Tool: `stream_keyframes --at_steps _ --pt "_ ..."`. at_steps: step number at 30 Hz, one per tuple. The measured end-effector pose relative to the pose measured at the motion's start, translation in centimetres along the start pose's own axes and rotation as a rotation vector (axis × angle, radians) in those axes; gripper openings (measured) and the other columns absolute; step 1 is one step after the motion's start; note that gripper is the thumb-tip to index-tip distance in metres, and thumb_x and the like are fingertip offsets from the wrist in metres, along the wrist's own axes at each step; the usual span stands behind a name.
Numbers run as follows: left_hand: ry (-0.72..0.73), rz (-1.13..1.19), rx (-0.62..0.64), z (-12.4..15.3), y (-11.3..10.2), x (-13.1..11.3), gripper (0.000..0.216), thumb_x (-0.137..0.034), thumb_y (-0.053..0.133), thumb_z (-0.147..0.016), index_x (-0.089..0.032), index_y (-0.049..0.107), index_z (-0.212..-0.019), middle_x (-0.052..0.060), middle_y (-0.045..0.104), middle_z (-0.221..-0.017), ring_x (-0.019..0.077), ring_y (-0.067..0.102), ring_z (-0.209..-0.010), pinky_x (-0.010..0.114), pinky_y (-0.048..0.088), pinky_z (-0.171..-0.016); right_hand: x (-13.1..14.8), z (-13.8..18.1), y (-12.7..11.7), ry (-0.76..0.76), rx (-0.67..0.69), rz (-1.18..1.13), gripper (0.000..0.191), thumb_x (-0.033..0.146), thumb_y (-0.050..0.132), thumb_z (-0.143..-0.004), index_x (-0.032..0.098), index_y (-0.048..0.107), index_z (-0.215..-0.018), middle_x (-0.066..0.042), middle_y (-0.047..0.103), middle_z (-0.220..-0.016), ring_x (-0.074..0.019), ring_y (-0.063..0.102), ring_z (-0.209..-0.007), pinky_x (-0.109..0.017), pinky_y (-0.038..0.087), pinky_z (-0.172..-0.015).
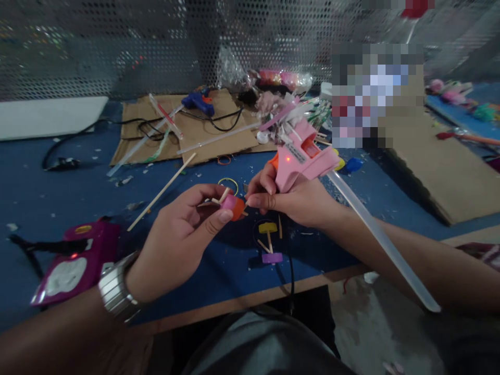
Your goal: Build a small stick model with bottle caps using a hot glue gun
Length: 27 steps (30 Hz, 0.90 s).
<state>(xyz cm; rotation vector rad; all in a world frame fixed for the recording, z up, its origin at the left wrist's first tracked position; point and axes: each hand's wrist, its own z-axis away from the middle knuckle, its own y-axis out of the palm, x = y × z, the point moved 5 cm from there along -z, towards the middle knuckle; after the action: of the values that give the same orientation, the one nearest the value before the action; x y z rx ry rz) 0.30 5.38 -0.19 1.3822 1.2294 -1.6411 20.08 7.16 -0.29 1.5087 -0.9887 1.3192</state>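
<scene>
Between thumb and fingers, my left hand (pixel 183 234) pinches a small piece made of a pink and an orange bottle cap (pixel 237 208) with short wooden sticks poking out. My right hand (pixel 289 200) has a pink hot glue gun (pixel 299 159), its red light lit, tucked in its grip. A long clear glue stick (pixel 383 239) juts from the gun's back over the right forearm. The right thumb and fingertips meet at a stick end beside the orange cap. Just below the hands, a yellow cap (pixel 267 227) and a purple cap (pixel 272 258) are joined by a stick.
A wooden stick (pixel 162 191) and a yellow rubber band (pixel 230 182) lie on the blue table. Behind is cardboard (pixel 219 140) with a blue glue gun (pixel 199 102). A purple device (pixel 84 260) sits left, cardboard (pixel 441 156) right. A black cable (pixel 291 260) hangs over the front edge.
</scene>
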Motion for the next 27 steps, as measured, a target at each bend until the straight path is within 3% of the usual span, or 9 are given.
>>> stream_keyframes --at_steps 8,15,19,27 --pt "0.021 0.007 -0.019 -0.07 -0.17 0.4 0.042 -0.051 0.086 -0.095 -0.021 0.073 -0.121 0.009 0.086 -0.114 0.0248 0.085 -0.098 0.034 0.071 -0.086 0.1 -0.02 -0.06 0.005 0.038 -0.012 0.065 0.05 0.108 -0.067 0.022 0.049 -0.064 -0.002 0.075 -0.084 -0.0134 0.064 -0.067 -0.03 0.058 -0.062" --pt "0.006 0.026 -0.034 0.07 -0.1 0.36 0.039 -0.042 0.088 -0.093 -0.021 0.073 -0.123 0.01 0.084 -0.119 0.0255 0.085 -0.101 0.036 0.072 -0.087 0.38 0.25 -0.21 -0.083 0.051 0.019 0.056 0.039 0.107 -0.072 0.022 0.054 -0.064 -0.004 0.076 -0.088 -0.021 0.074 -0.094 -0.033 0.06 -0.075" --pt "0.021 0.024 -0.045 0.14 -0.17 0.38 0.036 -0.036 0.089 -0.092 -0.022 0.074 -0.121 0.009 0.083 -0.122 0.0235 0.084 -0.102 0.035 0.072 -0.089 0.47 0.41 -0.19 -0.123 0.047 0.036 0.055 0.039 0.105 -0.075 0.022 0.054 -0.066 -0.003 0.076 -0.09 -0.0202 0.073 -0.091 -0.039 0.063 -0.089" --pt "0.078 -0.065 -0.056 0.28 -0.27 0.4 0.035 -0.039 0.089 -0.092 -0.024 0.075 -0.12 0.009 0.081 -0.133 0.0249 0.084 -0.108 0.035 0.072 -0.091 0.7 0.64 -0.17 -0.193 0.081 0.052 0.053 0.043 0.101 -0.082 0.022 0.054 -0.068 -0.004 0.075 -0.089 -0.0184 0.073 -0.087 -0.037 0.063 -0.087"
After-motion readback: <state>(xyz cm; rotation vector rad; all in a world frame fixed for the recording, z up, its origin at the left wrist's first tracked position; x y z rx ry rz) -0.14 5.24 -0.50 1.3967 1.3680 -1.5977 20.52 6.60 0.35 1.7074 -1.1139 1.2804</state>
